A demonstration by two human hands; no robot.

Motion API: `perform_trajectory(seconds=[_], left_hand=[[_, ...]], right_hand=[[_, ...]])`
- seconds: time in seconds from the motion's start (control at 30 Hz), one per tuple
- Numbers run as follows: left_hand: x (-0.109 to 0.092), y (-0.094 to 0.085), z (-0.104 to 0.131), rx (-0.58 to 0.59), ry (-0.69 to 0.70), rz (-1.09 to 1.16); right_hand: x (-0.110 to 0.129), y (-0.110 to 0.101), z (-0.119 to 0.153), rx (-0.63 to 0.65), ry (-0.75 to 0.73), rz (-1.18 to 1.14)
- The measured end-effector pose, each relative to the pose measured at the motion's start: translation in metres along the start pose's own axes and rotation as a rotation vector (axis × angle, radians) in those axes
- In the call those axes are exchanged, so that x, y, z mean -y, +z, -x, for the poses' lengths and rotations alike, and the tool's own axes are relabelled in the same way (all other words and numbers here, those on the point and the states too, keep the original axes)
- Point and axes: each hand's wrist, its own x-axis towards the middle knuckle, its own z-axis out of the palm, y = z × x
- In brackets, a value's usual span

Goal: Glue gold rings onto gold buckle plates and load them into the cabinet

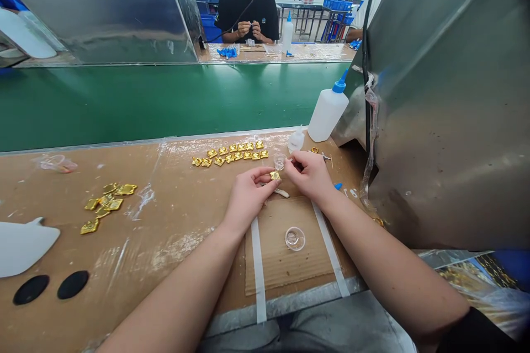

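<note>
Left hand [247, 194]: pinches gold tag [275, 175] at its edge.
Right hand [308, 174]: fingertips closed on something tiny at the tag; unclear what.
Tag: likely light, stiff, slippery; hold edges.
Beyond: tag rows [230, 153], bottle [328, 112].
Nearer: clear cup [295, 238] on tabletop [174, 215].

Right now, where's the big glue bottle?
In the head view the glue bottle stands at the right back of the bench, against the metal hood, just beyond the small dropper bottle and the rows of gold pieces.

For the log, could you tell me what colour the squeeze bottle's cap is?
Blue, on the white squeeze bottle; head view.
</note>
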Motion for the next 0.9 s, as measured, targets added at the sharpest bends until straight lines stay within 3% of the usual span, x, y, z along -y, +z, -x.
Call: perform_trajectory(seconds=[0.53, 0.73, 0.9], left_hand=[[0.000, -0.001, 0.001, 0.004, -0.001, 0.003], [-0.001, 0.000, 0.001, -0.017, -0.017, 0.017], [-0.003, 0.000, 0.002, -0.015, -0.013, 0.004]], right_hand=[[0.003, 0.000, 0.001, -0.005, 0.003, -0.002], [-0.001, -0.007, -0.004, -0.113, 0.062, 0.022], [-0.009, -0.009, -0.009, -0.008, 0.138, 0.169]])
